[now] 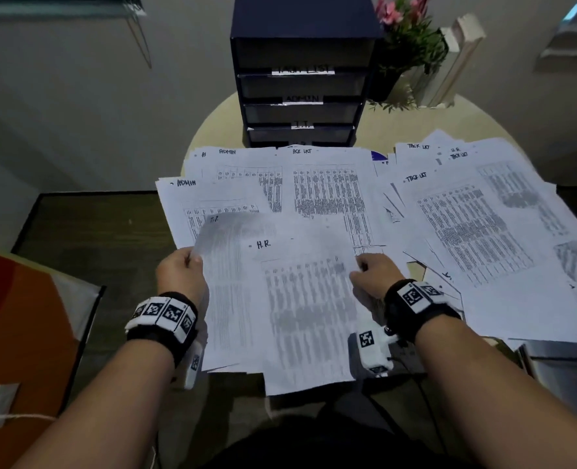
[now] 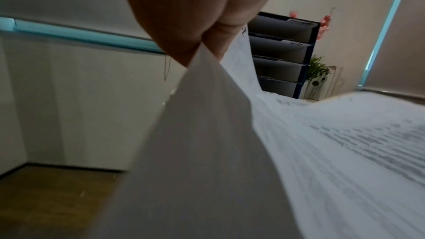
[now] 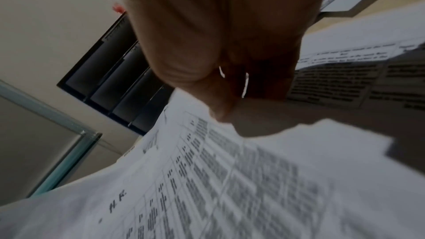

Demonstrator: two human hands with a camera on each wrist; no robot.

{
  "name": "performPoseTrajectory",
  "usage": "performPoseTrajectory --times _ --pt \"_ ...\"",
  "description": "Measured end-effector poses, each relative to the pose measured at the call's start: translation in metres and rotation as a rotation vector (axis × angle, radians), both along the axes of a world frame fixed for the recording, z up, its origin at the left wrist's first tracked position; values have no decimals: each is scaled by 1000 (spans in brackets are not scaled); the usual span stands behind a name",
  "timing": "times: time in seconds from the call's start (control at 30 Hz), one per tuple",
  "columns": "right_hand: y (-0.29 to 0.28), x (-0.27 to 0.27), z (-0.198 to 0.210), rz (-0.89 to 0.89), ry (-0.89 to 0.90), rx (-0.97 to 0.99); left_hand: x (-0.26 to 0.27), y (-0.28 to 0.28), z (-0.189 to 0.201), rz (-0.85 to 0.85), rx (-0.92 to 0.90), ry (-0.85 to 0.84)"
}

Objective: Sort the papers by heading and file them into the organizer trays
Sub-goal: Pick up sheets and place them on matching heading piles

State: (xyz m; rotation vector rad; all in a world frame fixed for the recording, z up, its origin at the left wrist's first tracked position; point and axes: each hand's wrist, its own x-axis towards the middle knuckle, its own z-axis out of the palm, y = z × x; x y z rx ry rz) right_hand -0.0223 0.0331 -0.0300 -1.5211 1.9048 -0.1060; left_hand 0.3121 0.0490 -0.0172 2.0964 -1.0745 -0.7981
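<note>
Two sheets are up off the pile, one in each of my hands. My left hand [image 1: 179,270] pinches the left edge of a sheet headed I.T. [image 1: 226,282], thumb and fingers [image 2: 218,43] closed tight on the paper so that it bows upward over the near edge of the desk [image 1: 212,120]. My right hand [image 1: 373,274] has its fingers [image 3: 220,104] curled onto the right side of a sheet headed H.R. [image 1: 300,316], which overlaps the I.T. sheet and hangs past the desk's near edge toward me.

Beneath them the loose papers [image 1: 327,191] cover most of the round desk: sheets headed ADMIN toward the left edge, one headed TASK LIST in the middle, and more TASK LIST sheets fanned toward the right edge, some overhanging it.

At the far edge stands the dark blue organizer [image 1: 302,72], four trays stacked one above the other. Their labels read, from the top, TASK LIST, ADMIN and I.T.; the lowest label is hidden behind the papers. Just right of the organizer, also at the far edge, sits a potted plant with pink flowers [image 1: 405,38], and beside that a pale upright frame [image 1: 456,62].
</note>
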Motion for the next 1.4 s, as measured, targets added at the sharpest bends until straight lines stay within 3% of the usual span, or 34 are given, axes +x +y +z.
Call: performPoseTrajectory --times 0.17,0.3,0.53,0.83,0.93,1.03,1.13,1.2,1.27,1.33,1.4 --pt "0 -34 21 -387 22 -349 9 -9 40 -74 -192 -294" --pt "0 -72 36 -529 10 -379 25 -14 77 -113 -440 -457" --pt "22 -95 31 -414 -31 -189 65 -26 100 -87 -748 -493" --pt "53 -55 -13 -413 6 -116 76 -24 104 104 -763 -325" --pt "54 -44 -11 -283 176 -285 72 -24 106 96 -768 -273" --pt "52 -22 -8 42 329 -375 76 -29 105 189 -674 -167" --pt "51 -5 -12 364 369 -185 69 -25 103 225 -581 -83" --pt "47 2 -8 394 403 -93 52 -17 108 234 -550 48" --pt "38 10 4 347 291 -163 36 -10 105 228 -511 203" --pt "27 21 22 163 -129 -250 24 -3 91 213 -443 326" --pt "17 34 40 -113 -626 -108 13 5 72 188 -370 378"
